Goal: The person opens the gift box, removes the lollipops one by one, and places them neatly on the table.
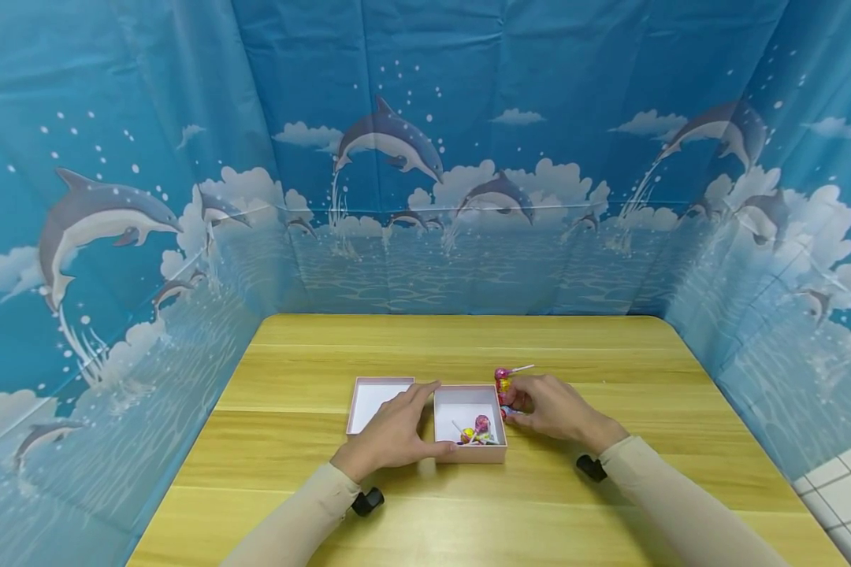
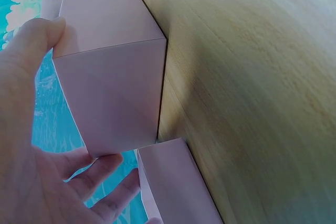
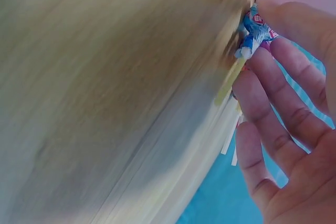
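While left hand (image 1: 395,431) grips one box (image 1: 473,455) (one lid (image 1: 374,396) beside), right hand (image 1: 556,408) pinches one blue lollipop (image 3: 254,33)

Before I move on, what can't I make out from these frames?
Head: exact count of lollipops in the box; small, overlapping, partly behind its front wall.
Head: near right corner of the shallow box; the left hand covers it.
Left wrist: inside of the box; its walls block it. Shallow box cut off by bottom edge.
Right wrist: where the white sticks meet candy; behind the right hand.
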### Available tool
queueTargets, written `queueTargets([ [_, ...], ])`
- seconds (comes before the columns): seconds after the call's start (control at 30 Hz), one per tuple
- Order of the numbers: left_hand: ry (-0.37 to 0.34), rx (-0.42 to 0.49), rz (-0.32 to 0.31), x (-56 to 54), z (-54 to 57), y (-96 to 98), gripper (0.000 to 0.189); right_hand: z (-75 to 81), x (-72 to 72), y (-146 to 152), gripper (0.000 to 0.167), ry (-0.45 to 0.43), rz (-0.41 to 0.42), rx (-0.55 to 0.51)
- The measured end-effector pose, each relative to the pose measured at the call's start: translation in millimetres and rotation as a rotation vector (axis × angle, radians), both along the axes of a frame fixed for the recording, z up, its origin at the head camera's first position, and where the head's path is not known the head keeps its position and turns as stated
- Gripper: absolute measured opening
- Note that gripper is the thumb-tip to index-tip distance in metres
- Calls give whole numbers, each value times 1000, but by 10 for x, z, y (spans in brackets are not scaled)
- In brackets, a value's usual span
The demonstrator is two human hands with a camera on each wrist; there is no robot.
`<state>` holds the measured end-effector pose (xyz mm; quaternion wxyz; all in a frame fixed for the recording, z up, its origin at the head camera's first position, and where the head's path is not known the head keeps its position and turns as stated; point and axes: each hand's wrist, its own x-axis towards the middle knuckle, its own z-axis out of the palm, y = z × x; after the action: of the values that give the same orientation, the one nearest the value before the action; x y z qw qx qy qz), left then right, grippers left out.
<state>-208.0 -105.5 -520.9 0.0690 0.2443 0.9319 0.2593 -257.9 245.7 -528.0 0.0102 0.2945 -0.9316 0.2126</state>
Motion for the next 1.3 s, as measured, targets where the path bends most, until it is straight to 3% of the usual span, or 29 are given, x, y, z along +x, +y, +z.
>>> queueTargets([
  [0.73, -2, -2, 5, 5, 6, 9, 112, 43, 28, 58, 17, 8, -14, 9],
  [1.0, 6, -6, -3, 1, 14, 3, 112, 159, 52, 47, 18, -10, -20, 9],
  [1.3, 3, -8, -3, -1, 4, 5, 112, 313, 76, 21, 19, 68, 1, 20],
])
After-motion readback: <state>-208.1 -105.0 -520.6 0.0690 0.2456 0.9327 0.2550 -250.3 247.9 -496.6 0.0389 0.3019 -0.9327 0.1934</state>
